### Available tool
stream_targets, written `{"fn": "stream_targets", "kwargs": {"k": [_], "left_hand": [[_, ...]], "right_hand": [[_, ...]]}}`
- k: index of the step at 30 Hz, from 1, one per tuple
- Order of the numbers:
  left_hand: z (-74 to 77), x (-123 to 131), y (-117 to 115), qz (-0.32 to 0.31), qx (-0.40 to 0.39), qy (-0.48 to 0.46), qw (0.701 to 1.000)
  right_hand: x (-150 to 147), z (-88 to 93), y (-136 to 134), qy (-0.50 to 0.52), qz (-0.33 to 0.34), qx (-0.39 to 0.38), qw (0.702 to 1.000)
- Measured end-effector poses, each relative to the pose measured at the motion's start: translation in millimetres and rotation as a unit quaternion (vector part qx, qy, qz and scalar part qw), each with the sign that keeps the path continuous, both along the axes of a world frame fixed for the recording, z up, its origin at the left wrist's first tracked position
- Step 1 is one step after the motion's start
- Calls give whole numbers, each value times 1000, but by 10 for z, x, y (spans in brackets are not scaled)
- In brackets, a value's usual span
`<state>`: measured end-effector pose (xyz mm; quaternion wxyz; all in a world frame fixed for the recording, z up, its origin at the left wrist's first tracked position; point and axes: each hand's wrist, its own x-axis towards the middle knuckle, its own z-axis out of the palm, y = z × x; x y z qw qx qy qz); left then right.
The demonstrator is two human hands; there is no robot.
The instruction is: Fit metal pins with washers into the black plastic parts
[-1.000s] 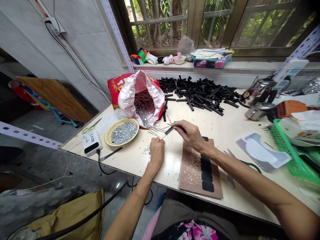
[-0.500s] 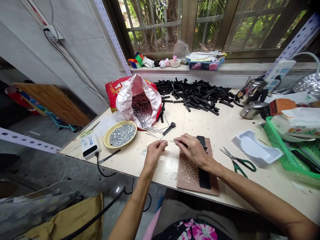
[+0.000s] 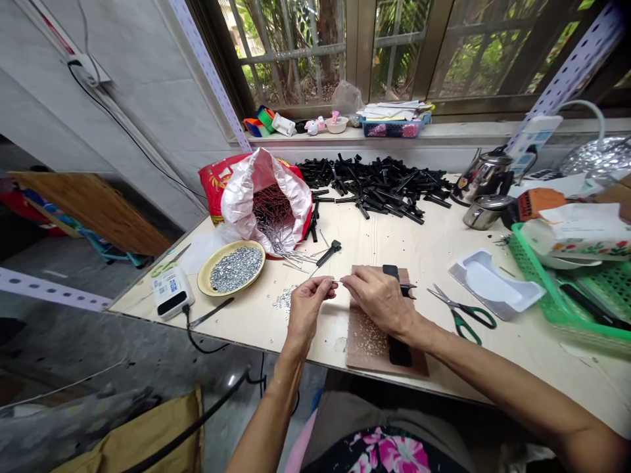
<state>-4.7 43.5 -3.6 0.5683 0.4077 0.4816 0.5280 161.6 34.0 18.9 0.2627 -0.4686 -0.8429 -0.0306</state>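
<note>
Both hands meet over the front of the table, fingertips nearly touching. My left hand (image 3: 309,303) is closed in a pinch on one end of a thin metal rod (image 3: 337,281). My right hand (image 3: 378,299) pinches at the rod's other end, above a brown board (image 3: 365,355) with a black strip (image 3: 399,352) on it. A dark, pronged tip (image 3: 408,290) sticks out beyond the right hand; whether the hand holds it I cannot tell. Just beyond the fingers lies a black plastic part (image 3: 329,252). Small metal pieces (image 3: 284,298) are scattered left of my left hand.
A yellow bowl (image 3: 201,279) of metal pieces and a red bag (image 3: 211,177) of thin rods stand left. Black parts (image 3: 374,184) are heaped at the back. Scissors (image 3: 462,309), a white tray (image 3: 497,282) and a green basket (image 3: 552,309) lie right.
The two hands have come closer together, so less of the rod shows between them. The dark pronged tip now shows past my right hand. The whole view has shifted slightly.
</note>
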Motion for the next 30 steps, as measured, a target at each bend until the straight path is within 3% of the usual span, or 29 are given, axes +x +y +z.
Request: {"fn": "stream_targets", "kwargs": {"k": [11, 18, 25, 30], "left_hand": [[-32, 29, 10, -35, 43, 92, 994], [69, 41, -7, -30, 162, 261, 951], [122, 163, -16, -45, 147, 258, 954], [93, 256, -19, -71, 138, 267, 951]], "right_hand": [[89, 13, -49, -32, -17, 28, 999], [201, -23, -30, 89, -1, -117, 989], [286, -53, -106, 87, -16, -103, 991], [441, -73, -155, 123, 5, -151, 981]]}}
